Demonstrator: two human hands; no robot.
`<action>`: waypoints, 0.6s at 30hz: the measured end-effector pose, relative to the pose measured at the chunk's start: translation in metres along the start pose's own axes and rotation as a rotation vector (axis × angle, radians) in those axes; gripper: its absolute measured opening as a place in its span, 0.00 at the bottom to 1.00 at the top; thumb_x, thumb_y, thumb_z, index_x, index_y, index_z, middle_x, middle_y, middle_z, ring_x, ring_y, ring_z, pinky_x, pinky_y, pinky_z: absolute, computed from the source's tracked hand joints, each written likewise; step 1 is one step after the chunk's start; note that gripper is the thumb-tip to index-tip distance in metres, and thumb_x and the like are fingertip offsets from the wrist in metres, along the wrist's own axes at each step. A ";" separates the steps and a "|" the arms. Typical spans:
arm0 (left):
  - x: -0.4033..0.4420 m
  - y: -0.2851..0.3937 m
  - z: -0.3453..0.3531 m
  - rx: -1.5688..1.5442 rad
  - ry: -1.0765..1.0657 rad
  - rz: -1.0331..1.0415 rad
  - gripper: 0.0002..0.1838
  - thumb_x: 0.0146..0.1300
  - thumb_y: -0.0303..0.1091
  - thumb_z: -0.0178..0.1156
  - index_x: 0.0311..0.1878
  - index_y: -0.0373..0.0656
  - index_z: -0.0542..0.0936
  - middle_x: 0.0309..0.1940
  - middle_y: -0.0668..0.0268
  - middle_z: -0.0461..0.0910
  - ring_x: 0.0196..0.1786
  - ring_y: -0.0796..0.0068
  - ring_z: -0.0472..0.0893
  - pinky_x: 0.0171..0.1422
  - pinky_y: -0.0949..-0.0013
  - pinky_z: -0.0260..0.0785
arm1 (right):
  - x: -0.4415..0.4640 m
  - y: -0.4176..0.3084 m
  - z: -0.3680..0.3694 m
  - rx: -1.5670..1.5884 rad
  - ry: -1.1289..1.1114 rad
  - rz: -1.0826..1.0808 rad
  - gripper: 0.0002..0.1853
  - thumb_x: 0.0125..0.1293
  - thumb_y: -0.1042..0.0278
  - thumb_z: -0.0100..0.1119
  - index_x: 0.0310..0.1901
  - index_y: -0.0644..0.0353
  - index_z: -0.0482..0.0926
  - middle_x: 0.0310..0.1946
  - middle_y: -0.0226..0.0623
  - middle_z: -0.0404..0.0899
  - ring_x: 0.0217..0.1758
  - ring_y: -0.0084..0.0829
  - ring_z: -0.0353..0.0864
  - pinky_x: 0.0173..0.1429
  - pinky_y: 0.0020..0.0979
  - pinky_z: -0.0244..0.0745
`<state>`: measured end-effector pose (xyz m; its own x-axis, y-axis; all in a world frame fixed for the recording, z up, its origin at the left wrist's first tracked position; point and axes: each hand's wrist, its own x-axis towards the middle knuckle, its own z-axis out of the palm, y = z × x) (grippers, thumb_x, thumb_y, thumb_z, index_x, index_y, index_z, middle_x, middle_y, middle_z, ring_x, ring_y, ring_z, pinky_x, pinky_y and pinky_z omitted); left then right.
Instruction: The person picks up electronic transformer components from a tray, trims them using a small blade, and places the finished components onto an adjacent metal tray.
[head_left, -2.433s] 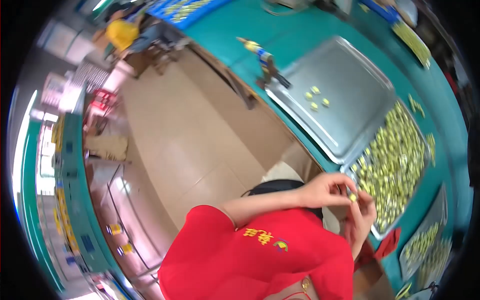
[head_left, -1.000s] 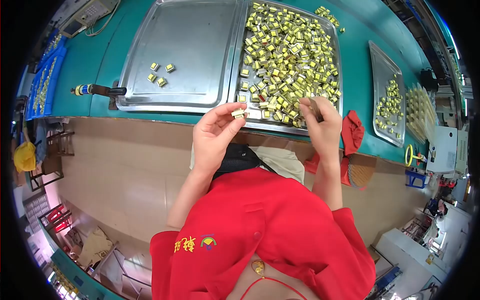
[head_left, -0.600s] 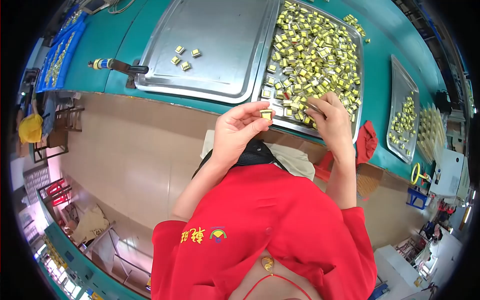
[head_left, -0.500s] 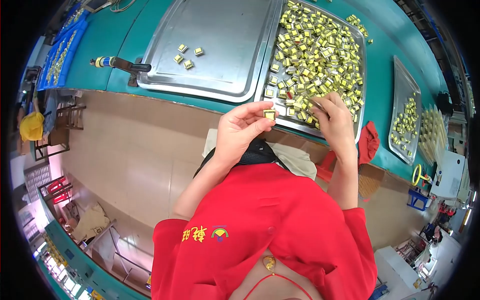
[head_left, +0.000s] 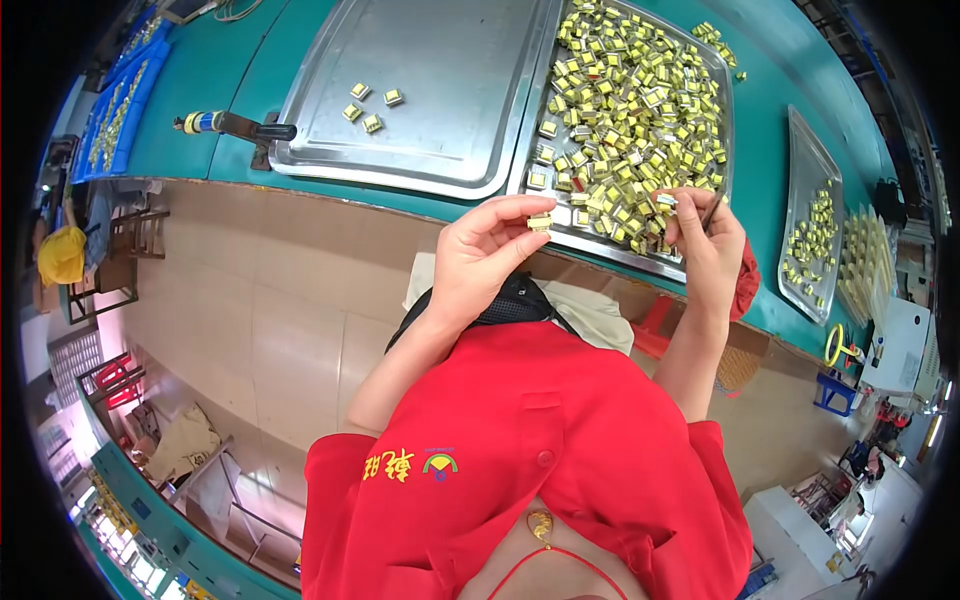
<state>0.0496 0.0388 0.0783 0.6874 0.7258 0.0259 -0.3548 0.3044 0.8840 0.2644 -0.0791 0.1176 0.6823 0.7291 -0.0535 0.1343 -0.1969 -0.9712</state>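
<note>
Pinched narrowly between the thumb and fingertips of the left hand point(head_left: 490, 245) is a yellow component point(head_left: 540, 222), held just above the near left corner of a filled tray point(head_left: 592, 240). At three o'clock from it, the right hand point(head_left: 708, 235) is likewise narrowed, a small shiny piece point(head_left: 667, 202) at its tips, too small to identify; a dark thin strip point(head_left: 712, 211), partly hidden, shows among the same fingers. The filled tray, at two o'clock from the left hand, bears many yellow-and-metal components point(head_left: 645, 130) in a jumbled layer. Adjoining it, at eleven o'clock, a second tray point(head_left: 430, 60) carries four components point(head_left: 393, 97) in a loose group. Farther out, at ten o'clock, lies a dark-handled tool point(head_left: 240, 127), with blue trays point(head_left: 140, 110) beyond. Red cloth point(head_left: 748, 283) sits at five o'clock from the right hand, partly behind the wrist; at three o'clock is a smaller tray point(head_left: 800, 160) of similar parts. All trays rest on a green bench point(head_left: 765, 130).
</note>
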 end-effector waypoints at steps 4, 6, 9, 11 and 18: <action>-0.001 0.001 0.000 -0.008 0.005 -0.018 0.16 0.60 0.17 0.60 0.52 0.34 0.78 0.51 0.62 0.78 0.51 0.77 0.77 0.57 0.74 0.70 | -0.001 0.002 0.005 0.355 0.017 0.058 0.08 0.70 0.69 0.55 0.39 0.65 0.79 0.21 0.27 0.73 0.19 0.10 0.59 0.21 0.15 0.46; -0.001 0.001 0.000 -0.007 0.005 -0.018 0.16 0.60 0.17 0.60 0.52 0.34 0.78 0.51 0.62 0.78 0.51 0.77 0.77 0.57 0.74 0.70 | -0.002 0.005 0.003 0.403 -0.005 0.082 0.07 0.69 0.69 0.55 0.38 0.65 0.78 0.22 0.27 0.73 0.20 0.10 0.60 0.21 0.15 0.47; -0.001 0.001 0.000 0.005 0.006 -0.010 0.16 0.60 0.17 0.59 0.52 0.34 0.78 0.51 0.62 0.78 0.51 0.77 0.77 0.57 0.74 0.70 | 0.001 0.009 -0.001 0.200 0.040 -0.039 0.07 0.65 0.70 0.61 0.38 0.65 0.79 0.23 0.24 0.74 0.21 0.11 0.65 0.23 0.16 0.53; -0.001 0.001 -0.001 0.015 0.005 -0.003 0.15 0.61 0.17 0.59 0.52 0.34 0.78 0.51 0.61 0.78 0.51 0.77 0.77 0.57 0.73 0.70 | 0.006 0.016 -0.003 -0.079 0.122 -0.156 0.08 0.66 0.69 0.61 0.38 0.66 0.79 0.22 0.23 0.73 0.21 0.11 0.65 0.24 0.17 0.54; 0.000 0.005 -0.003 -0.157 0.001 -0.028 0.15 0.64 0.20 0.56 0.54 0.33 0.75 0.51 0.56 0.78 0.52 0.71 0.79 0.55 0.71 0.72 | 0.009 0.007 0.002 -0.251 0.218 -0.283 0.08 0.69 0.70 0.55 0.42 0.66 0.76 0.30 0.31 0.77 0.30 0.21 0.73 0.33 0.26 0.67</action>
<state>0.0456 0.0421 0.0810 0.6977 0.7164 0.0013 -0.4302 0.4176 0.8003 0.2694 -0.0726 0.1099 0.7256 0.6271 0.2832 0.4899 -0.1818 -0.8526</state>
